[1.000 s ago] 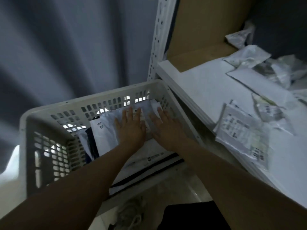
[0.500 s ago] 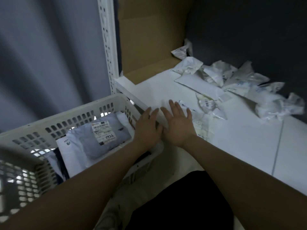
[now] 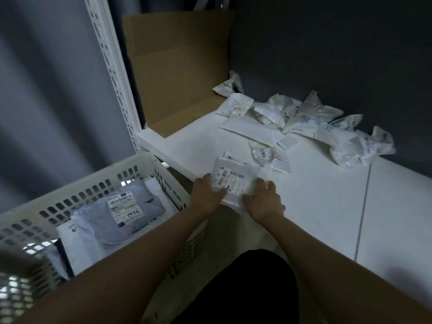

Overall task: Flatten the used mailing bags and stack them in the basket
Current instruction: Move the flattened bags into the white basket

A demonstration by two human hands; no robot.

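Mailing bag (image 3: 234,181) overhangs the shelf (image 3: 315,206) edge; fingers of left hand (image 3: 205,195) and right hand (image 3: 264,202) pinch its sides.

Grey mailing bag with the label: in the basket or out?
In. The grey mailing bag lies flat inside the basket walls, atop white bags.

Wearing plain black cloth (image 3: 245,291) low in the middle, smooth, with a rounded top edge, too dark to tell whether trousers or a shirt. Showing a bare left arm (image 3: 121,263) and a bare right arm (image 3: 327,251), uncovered as far up as can be seen. Showing knuckles and fingers on the left hand (image 3: 205,195) and the right hand (image 3: 264,203), both bare too.
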